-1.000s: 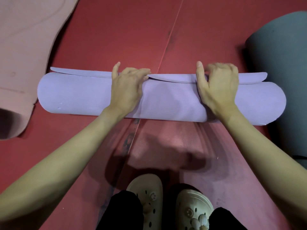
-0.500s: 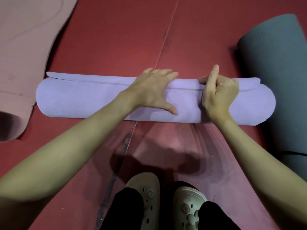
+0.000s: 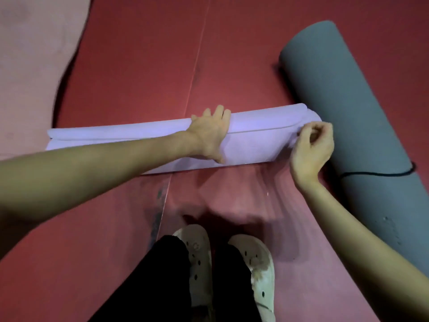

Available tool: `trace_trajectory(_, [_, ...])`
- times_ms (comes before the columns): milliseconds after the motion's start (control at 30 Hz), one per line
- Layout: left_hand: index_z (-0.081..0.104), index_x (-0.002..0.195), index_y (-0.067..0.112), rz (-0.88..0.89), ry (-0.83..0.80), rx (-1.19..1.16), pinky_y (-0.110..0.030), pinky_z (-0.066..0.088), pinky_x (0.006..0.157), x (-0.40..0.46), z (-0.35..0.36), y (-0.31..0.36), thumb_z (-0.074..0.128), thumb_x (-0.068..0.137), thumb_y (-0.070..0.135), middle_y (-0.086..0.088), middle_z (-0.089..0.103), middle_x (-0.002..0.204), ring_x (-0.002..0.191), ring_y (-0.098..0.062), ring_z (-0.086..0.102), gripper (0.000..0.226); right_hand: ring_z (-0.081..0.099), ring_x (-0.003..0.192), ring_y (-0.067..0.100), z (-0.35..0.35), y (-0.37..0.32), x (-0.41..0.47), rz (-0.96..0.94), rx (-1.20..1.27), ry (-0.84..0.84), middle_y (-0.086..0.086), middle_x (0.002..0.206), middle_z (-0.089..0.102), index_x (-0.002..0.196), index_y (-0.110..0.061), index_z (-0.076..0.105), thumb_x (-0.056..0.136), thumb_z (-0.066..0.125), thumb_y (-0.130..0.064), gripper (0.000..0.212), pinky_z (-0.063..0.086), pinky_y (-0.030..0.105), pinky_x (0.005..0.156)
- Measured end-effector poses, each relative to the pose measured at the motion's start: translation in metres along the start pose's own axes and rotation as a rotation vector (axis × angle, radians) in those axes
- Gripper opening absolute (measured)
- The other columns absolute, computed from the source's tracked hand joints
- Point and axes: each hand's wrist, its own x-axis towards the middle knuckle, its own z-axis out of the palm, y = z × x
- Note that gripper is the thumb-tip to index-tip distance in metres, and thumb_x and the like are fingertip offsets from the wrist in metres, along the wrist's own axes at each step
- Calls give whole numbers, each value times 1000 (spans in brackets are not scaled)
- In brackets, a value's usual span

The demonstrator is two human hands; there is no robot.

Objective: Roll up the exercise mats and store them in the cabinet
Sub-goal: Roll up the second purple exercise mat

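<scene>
A lilac exercise mat (image 3: 253,140), rolled into a tube, lies across the red floor in front of my feet. My left hand (image 3: 211,135) is spread over the roll near its middle, fingers over the top and thumb on the near side. My right hand (image 3: 311,145) is at the roll's right end, fingers pinched on the mat's loose edge there. A grey rolled mat (image 3: 343,108) with a black cord around it lies just right of the lilac roll.
A pink mat (image 3: 30,61) lies unrolled at the far left. Red floor mats with a seam (image 3: 195,73) run away from me. My white clogs (image 3: 232,263) stand just below the roll.
My left hand slid right along the roll to its middle. My right hand moved from the top of the roll to its right end and pinched the edge. The view shifted, bringing the grey mat further in.
</scene>
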Motion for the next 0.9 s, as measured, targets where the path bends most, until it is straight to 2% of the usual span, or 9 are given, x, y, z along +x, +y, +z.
trace_trajectory(133, [-6,152,16,-85,-176,107,-55,44,92,14,-14,30,90,56,35,-20,18,143,119,-38,42,137,49,109,32,-30,23,7,186,-226,-104,19,122,47,120,-1,54,81,54,-11,40,37,35,101])
trace_trajectory(167, [-5,151,15,-98,-194,66,-56,42,96,20,-18,40,90,55,37,-21,18,144,121,-39,41,137,48,113,32,-36,26,10,279,-249,-153,20,130,42,128,0,50,82,55,-12,47,35,34,105])
trace_trajectory(233, [17,142,5,-100,-150,-120,-54,42,95,33,-25,57,90,52,50,-19,28,139,119,-39,46,125,52,113,27,-47,29,12,406,-193,-266,17,136,43,134,-1,47,81,55,-17,57,38,34,106])
trace_trajectory(333, [26,130,3,-98,-71,-308,-48,43,90,47,-31,76,88,44,63,-15,41,129,114,-38,52,122,64,103,30,-60,40,15,490,-27,-392,10,114,66,124,-6,58,68,50,-9,57,51,45,95])
trace_trajectory(433, [6,148,7,-39,-85,-184,-56,40,94,52,-29,96,84,39,70,-16,36,141,122,-41,46,148,63,91,20,-72,44,19,544,57,-467,3,98,69,115,-10,64,69,46,7,52,51,34,81])
trace_trajectory(500, [2,152,13,-29,-73,-86,-58,40,93,53,-24,107,81,39,74,-15,34,144,123,-40,44,151,60,85,18,-78,46,22,562,86,-507,1,93,67,111,-11,64,76,42,14,49,48,27,75])
trace_trajectory(600, [12,150,11,-35,-12,-13,-53,44,88,48,-19,115,81,43,72,-14,42,135,114,-37,49,141,56,72,14,-85,48,16,564,115,-497,-1,81,63,96,-17,65,87,44,8,34,47,26,70])
trace_trajectory(800, [22,142,10,-14,53,20,-44,45,79,19,-30,123,83,46,64,-13,45,126,103,-35,53,126,59,52,8,-105,33,-4,634,243,-347,4,79,63,94,-14,59,95,44,-9,16,48,20,51])
trace_trajectory(900, [21,142,12,-15,98,-3,-47,46,83,-10,-45,124,84,44,63,-14,43,127,104,-37,53,128,58,55,11,-126,23,-15,643,293,-302,10,90,62,104,-9,56,98,43,-13,14,48,19,48])
